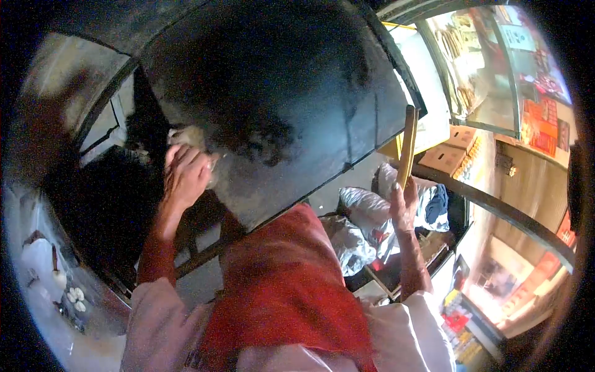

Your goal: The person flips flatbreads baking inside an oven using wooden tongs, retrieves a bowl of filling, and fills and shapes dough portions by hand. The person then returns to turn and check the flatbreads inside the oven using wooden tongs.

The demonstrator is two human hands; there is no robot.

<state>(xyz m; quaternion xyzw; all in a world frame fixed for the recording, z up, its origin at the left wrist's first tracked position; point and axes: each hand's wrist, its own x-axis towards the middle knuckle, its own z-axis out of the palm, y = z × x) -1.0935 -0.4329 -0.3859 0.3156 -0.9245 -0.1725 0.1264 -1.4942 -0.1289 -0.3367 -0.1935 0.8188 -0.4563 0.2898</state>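
My left hand [186, 177] is closed on a crumpled pale cloth [191, 135] at the left edge of a large dark flat surface [291, 124]. The cloth is partly hidden by my fingers, and a bit of it shows beyond my knuckles. Off the right side of that surface, my right hand [404, 204] grips a long flat wooden stick [407, 146]. The stick points up and away from me, its upper end beside the surface's right corner. A red apron [285, 273] hangs in front of me, close to the near edge.
Several stuffed whitish bags [365, 208] lie low at the right, behind my right forearm. Cardboard boxes [446, 152] stand farther right, near a glass-sided cabinet [477, 68]. A dark metal bar [514, 217] crosses the right side. At lower left, small white items [75, 297] rest on a pale surface.
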